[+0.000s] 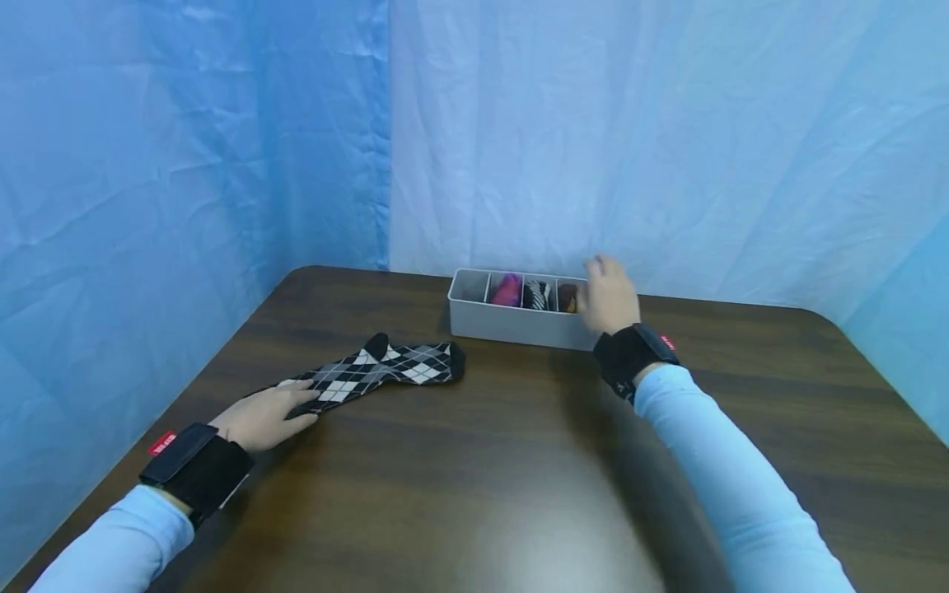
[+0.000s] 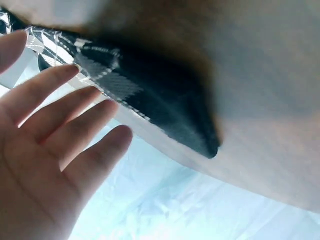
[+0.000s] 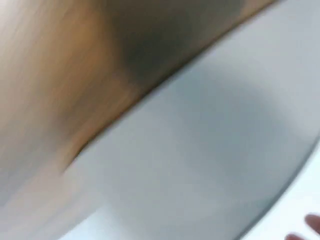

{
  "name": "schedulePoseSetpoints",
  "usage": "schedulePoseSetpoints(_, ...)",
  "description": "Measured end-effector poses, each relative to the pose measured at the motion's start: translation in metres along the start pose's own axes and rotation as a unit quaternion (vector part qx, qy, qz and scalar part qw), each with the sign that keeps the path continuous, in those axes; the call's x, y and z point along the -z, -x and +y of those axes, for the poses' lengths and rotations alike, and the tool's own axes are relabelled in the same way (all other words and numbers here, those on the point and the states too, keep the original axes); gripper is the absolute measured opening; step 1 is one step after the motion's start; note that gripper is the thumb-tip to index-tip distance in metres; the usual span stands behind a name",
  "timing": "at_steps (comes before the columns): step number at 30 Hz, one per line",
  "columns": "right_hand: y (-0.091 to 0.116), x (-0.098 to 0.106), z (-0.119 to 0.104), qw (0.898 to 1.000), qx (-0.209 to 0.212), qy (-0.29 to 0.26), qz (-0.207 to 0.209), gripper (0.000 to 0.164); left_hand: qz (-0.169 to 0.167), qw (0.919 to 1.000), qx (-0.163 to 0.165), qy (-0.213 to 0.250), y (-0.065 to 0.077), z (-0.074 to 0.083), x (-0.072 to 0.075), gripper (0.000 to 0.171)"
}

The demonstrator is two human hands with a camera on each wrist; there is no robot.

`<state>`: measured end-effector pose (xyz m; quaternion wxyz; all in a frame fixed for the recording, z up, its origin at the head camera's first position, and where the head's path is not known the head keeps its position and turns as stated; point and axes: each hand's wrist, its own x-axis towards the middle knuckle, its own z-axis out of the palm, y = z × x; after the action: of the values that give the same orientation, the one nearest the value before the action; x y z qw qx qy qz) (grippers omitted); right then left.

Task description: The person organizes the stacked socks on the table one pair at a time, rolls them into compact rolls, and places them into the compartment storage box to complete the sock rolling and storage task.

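A black, grey and white argyle sock (image 1: 418, 364) lies flat on the table, left of the middle. My left hand (image 1: 270, 414) is at its near end with the fingers extended; the left wrist view shows these straight fingertips (image 2: 107, 107) along the sock's edge. At the back stands a grey divided box (image 1: 511, 323). Its compartments hold a pink-purple bundle (image 1: 507, 290), a black-and-white striped bundle (image 1: 536, 295) and a brown bundle (image 1: 567, 298). My right hand (image 1: 611, 295) is over the box's right end, hiding that end. Only two blurred fingertips (image 3: 313, 222) show in the right wrist view.
The dark wooden table (image 1: 474, 461) has rounded back corners. Blue sheeting (image 1: 185, 148) hangs along the left, and paler blue sheeting (image 1: 652, 140) rises close behind the box.
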<state>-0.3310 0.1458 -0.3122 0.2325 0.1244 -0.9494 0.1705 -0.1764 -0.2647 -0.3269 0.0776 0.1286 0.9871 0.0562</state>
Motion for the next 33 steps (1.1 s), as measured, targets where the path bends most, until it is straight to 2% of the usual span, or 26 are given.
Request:
schedulePoseSetpoints(1, 0.004, -0.003, -0.011, 0.999, 0.049, -0.011, 0.0, 0.036, -0.007, 1.0, -0.006, 0.002, 0.0, 0.0, 0.0, 0.046)
schedulePoseSetpoints(3, 0.014, -0.007, -0.037, 0.989, 0.129, -0.045, -0.059, 0.039, -0.019, 0.9997, -0.013, 0.005, 0.0, 0.001, 0.002, 0.046)
schedulePoseSetpoints(6, 0.03, -0.014, -0.074, 0.956, 0.197, -0.084, -0.199, 0.044, -0.031, 0.9994, -0.015, 0.008, 0.0, 0.006, 0.003, 0.045)
schedulePoseSetpoints(8, 0.038, -0.019, -0.091, 0.931, 0.218, -0.088, -0.279, 0.046, -0.036, 0.9992, -0.013, 0.008, 0.001, 0.01, 0.003, 0.045)
schedulePoseSetpoints(10, 0.043, -0.024, -0.101, 0.913, 0.225, -0.078, -0.332, 0.047, -0.042, 0.999, -0.014, 0.009, 0.002, 0.013, 0.002, 0.045)
schedulePoseSetpoints(14, 0.048, -0.03, -0.103, 0.895, 0.206, -0.045, -0.393, 0.045, -0.051, 0.9984, -0.018, 0.012, 0.005, 0.02, -0.003, 0.046)
schedulePoseSetpoints(18, 0.047, -0.028, -0.094, 0.893, 0.191, -0.017, -0.408, 0.041, -0.056, 0.998, -0.024, 0.018, 0.007, 0.03, -0.003, 0.046)
schedulePoseSetpoints(22, 0.047, -0.018, -0.083, 0.901, 0.16, -0.002, -0.404, 0.034, -0.051, 0.9973, -0.047, 0.021, 0.008, 0.048, -0.001, 0.043)
schedulePoseSetpoints(23, 0.049, -0.009, -0.083, 0.903, 0.147, 0.003, -0.403, 0.032, -0.048, 0.997, -0.057, 0.022, 0.008, 0.054, -0.002, 0.042)
schedulePoseSetpoints(26, 0.054, 0.013, -0.08, 0.91, 0.118, 0.021, -0.398, 0.031, -0.042, 0.9936, -0.101, 0.026, 0.01, 0.074, -0.005, 0.038)
schedulePoseSetpoints(28, 0.056, 0.028, -0.08, 0.91, 0.093, 0.037, -0.402, 0.03, -0.045, 0.9885, -0.141, 0.03, 0.012, 0.089, -0.008, 0.036)
schedulePoseSetpoints(29, 0.055, 0.028, -0.075, 0.911, 0.083, 0.045, -0.401, 0.029, -0.049, 0.9848, -0.164, 0.029, 0.012, 0.097, -0.009, 0.035)
schedulePoseSetpoints(31, 0.055, 0.026, -0.063, 0.915, 0.089, 0.045, -0.391, 0.031, -0.059, 0.9756, -0.21, 0.027, 0.013, 0.113, -0.012, 0.035)
schedulePoseSetpoints(33, 0.053, 0.006, -0.042, 0.917, 0.096, 0.043, -0.385, 0.035, -0.064, 0.9634, -0.259, 0.023, 0.014, 0.129, -0.016, 0.034)
